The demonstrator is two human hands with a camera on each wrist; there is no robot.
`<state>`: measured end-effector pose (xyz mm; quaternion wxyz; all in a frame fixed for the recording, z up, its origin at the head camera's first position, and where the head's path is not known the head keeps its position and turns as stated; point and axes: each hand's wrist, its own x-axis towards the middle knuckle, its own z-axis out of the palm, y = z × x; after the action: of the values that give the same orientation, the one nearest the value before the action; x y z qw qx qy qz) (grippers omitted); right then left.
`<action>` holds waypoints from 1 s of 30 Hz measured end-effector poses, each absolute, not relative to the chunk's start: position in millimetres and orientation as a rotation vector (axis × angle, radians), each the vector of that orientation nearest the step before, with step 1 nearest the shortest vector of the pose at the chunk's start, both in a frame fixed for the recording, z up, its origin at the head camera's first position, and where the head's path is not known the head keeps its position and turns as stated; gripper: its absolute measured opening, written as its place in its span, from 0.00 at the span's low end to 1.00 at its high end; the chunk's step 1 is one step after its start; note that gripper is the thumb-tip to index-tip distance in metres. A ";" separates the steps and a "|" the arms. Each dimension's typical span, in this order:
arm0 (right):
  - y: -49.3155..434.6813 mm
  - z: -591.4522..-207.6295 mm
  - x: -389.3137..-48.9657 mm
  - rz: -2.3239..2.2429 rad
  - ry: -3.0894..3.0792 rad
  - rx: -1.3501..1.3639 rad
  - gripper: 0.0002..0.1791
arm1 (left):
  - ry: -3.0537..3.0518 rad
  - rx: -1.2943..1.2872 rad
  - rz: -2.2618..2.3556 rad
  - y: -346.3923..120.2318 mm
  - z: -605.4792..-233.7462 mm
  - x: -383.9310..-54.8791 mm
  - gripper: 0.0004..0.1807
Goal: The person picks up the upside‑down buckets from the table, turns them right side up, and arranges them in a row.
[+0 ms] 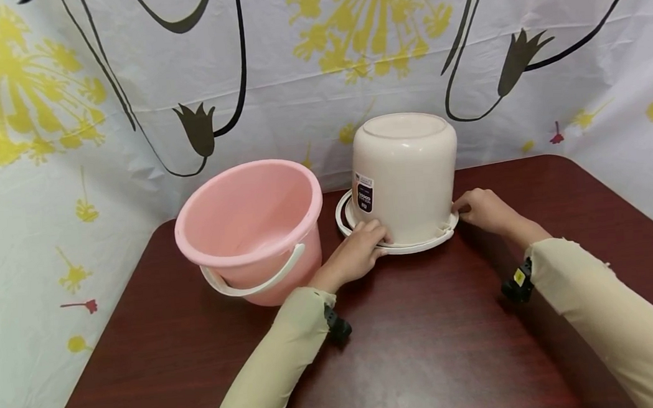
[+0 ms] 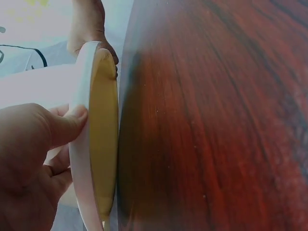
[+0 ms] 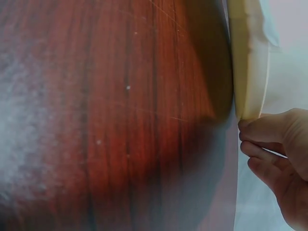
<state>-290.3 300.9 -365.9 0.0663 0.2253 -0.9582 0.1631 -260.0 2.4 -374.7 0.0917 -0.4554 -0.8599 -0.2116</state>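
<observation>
A cream bucket [image 1: 406, 177] stands upside down at the back of the table, a dark label on its side. Its rim and pale handle [image 1: 340, 219] circle the bottom. At the front left of that rim, my left hand [image 1: 357, 252] grips the edge; the left wrist view has the thumb on the rim [image 2: 83, 149], with the yellowish underside showing. My right hand [image 1: 486, 211] pinches the rim on the right side, its thumb and fingertips at the edge in the right wrist view. Most of the bucket's inside is hidden.
Left of the cream bucket, a pink bucket [image 1: 316, 198] stands upright with its white handle [image 1: 269, 282] hanging in front. The dark red wooden table [image 1: 425, 348] ends at a patterned white curtain [image 1: 274, 76] behind. Dark wrist cameras sit on both sleeves.
</observation>
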 end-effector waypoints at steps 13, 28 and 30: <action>309.8 -365.5 -276.1 0.611 -2.712 0.654 0.11 | -2.463 -1.438 -0.682 5.1 -356.4 -260.7 0.08; 314.9 -349.4 -260.8 0.566 -2.661 0.599 0.12 | -2.360 -1.513 -0.777 8.2 -334.8 -259.5 0.07; 315.4 -345.7 -257.8 0.555 -2.625 0.586 0.12 | -2.359 -1.513 -0.801 8.6 -331.7 -257.9 0.08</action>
<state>-257.8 315.4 -345.7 0.1963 0.2092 -0.9373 0.1981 -257.9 8.6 -331.7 0.1133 -0.5157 -0.8041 -0.2731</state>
